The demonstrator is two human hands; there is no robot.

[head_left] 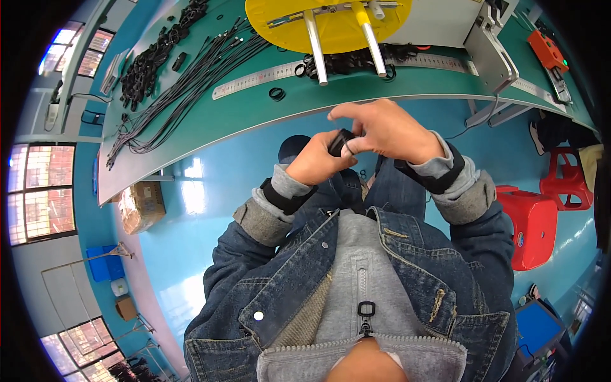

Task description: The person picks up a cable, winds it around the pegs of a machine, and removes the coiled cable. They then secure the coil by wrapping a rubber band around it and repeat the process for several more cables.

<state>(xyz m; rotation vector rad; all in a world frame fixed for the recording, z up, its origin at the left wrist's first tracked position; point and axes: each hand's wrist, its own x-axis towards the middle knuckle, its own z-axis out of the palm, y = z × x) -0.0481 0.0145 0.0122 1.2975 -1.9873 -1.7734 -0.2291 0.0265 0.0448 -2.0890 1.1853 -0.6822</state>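
A small black bundle, seemingly a coiled cable (340, 142), is between my hands, just off the table's near edge. My left hand (313, 159) is closed around its lower left side. From the right, my right hand (391, 132) pinches the bundle, with its thumb against it and a finger bent above. Part of the bundle is hidden by my fingers. On the table beyond them lie a small black ring (276, 94) and a long metal ruler (258, 79). Long black cables (191, 79) are spread out to the left.
A yellow disc (331, 32) with two metal rods overhangs black coils on the green table (210, 121). More coiled cables (141, 70) are heaped at far left. A metal bracket (493, 60) and an orange device (547, 51) stand right. Red stools (531, 226) are on the floor.
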